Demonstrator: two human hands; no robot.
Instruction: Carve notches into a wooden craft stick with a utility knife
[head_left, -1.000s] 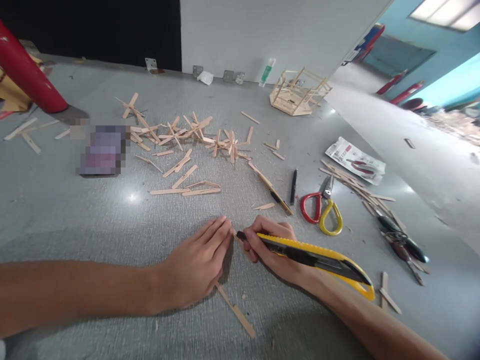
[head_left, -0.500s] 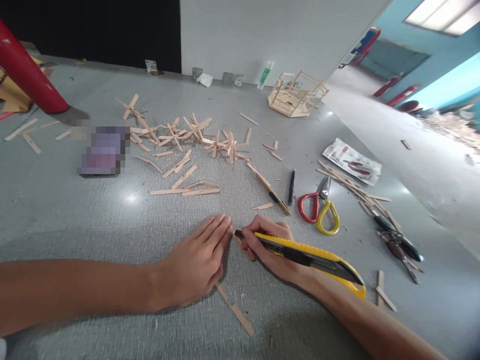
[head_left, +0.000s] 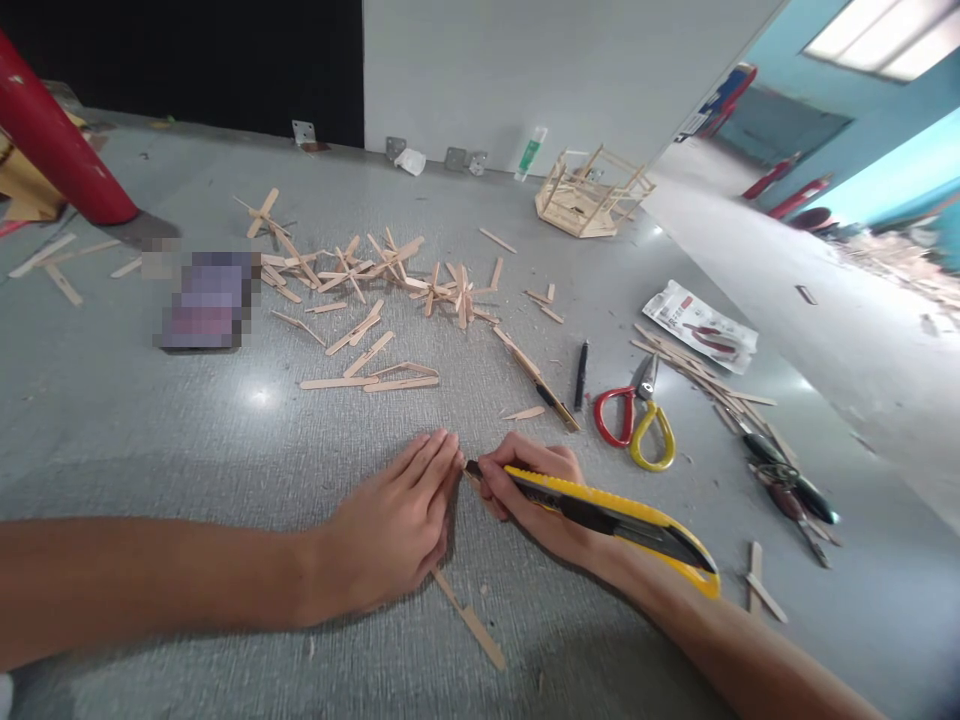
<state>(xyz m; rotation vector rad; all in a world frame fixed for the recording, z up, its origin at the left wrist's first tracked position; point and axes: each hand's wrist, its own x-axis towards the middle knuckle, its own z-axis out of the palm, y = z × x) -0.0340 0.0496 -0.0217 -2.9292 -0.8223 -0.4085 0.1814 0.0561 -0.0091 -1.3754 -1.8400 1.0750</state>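
Head view. Left hand (head_left: pixel 390 530), fingers together, presses flat on a wooden stick (head_left: pixel 469 615) lying near the desk's (head_left: pixel 112 430) near edge. Right hand (head_left: pixel 525 490), grip clamped on a yellow knife (head_left: pixel 615 515), sets its tip at the stick beside the left fingertips (head_left: pixel 442 445). Scissors (head_left: pixel 637 420) lie farther right.

left hand (head_left: pixel 394 530) flat on wooden stick (head_left: pixel 469 620), utility knife (head_left: pixel 607 515) just right, scissors (head_left: pixel 637 420) behind, stick pile (head_left: pixel 360 270) farther back
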